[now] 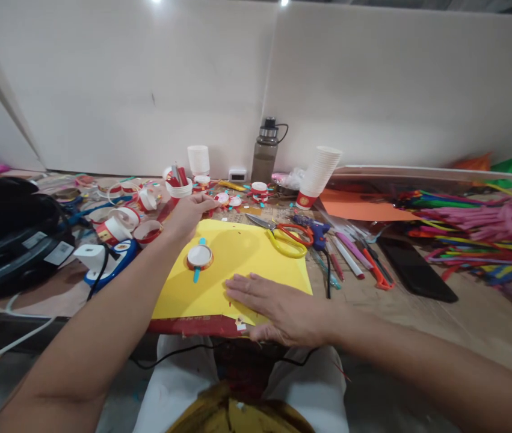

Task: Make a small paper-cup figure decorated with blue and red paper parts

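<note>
My right hand (274,304) lies flat on a yellow sheet of paper (246,252), fingers stretched out, near the sheet's front edge. Stretched to the far left, my left hand (192,213) has its fingers closed at the edge of a small round pink-and-white piece (222,198). Whether it grips that piece or only touches it, I cannot tell. On the yellow paper rests a cut paper-cup base (200,257) with a teal strip sticking out at two sides. Scissors (283,231) with red and yellow handles lie at the sheet's far right corner.
Cut cup rings (115,231) and a blue-and-white power strip (123,258) crowd the left. Behind stand a water bottle (265,153) and stacked paper cups (319,177). Rightward lie a blue glue gun (317,231), pens, a phone (413,267) and pipe cleaners (485,225).
</note>
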Tool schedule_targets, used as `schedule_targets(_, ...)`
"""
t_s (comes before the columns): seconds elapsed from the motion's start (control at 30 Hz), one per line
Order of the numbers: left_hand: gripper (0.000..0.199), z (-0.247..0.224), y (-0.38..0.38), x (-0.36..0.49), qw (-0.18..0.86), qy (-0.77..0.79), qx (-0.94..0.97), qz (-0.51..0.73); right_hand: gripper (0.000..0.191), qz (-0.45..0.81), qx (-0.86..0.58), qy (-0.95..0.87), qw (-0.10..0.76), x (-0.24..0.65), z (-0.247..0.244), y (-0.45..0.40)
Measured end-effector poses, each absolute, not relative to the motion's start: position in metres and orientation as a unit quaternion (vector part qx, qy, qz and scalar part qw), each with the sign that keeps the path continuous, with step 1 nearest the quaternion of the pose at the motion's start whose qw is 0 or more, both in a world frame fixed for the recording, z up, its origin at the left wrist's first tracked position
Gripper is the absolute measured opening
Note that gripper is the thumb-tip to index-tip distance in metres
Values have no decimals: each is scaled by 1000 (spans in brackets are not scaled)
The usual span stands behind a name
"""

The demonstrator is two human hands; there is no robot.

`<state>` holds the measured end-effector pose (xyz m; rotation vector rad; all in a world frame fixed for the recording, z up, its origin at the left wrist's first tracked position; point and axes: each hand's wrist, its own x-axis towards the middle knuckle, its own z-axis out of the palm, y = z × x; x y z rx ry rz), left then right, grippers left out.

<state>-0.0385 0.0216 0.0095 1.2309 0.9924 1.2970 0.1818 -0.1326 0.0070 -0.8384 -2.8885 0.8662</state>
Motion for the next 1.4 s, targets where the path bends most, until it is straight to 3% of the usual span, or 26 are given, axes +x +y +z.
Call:
schedule_targets(0.1, 20, 8, 22, -39, 521, 416, 513, 541, 74, 336, -245, -909, 26, 185, 17, -156)
schedule_targets(0.27, 20, 8, 21, -38, 523, 409, 512, 544, 46, 460, -183, -864, 88, 182, 34, -161)
schedule_targets(0.5, 21, 11, 21, -39, 514, 416, 505, 555, 22, 273, -401, -831, 270, 151, 22, -105)
schedule_targets(0.67, 21, 16, 20, -40, 504, 406, 496, 580, 46, 169, -459, -843, 222, 116, 3, -71)
schedule_targets(0.87, 20, 15, 24, -41, 497, 393, 494, 596, 58, 109, -482, -853, 166, 84, -11, -55)
schedule_targets(1.07, 20, 14, 24, -43, 497, 386, 502, 594, 46, 114, -482, -861, 121, 84, -6, -50)
schedule_targets(1.33, 26, 12, 15, -34, 602, 363, 499, 507, 39, 121, -521, -829, 161, 139, -1, -57)
schedule_targets(1.4, 28, 11, 10, -29, 624, 350, 494, 494, 39, 142, -528, -811, 208, 152, -1, -57)
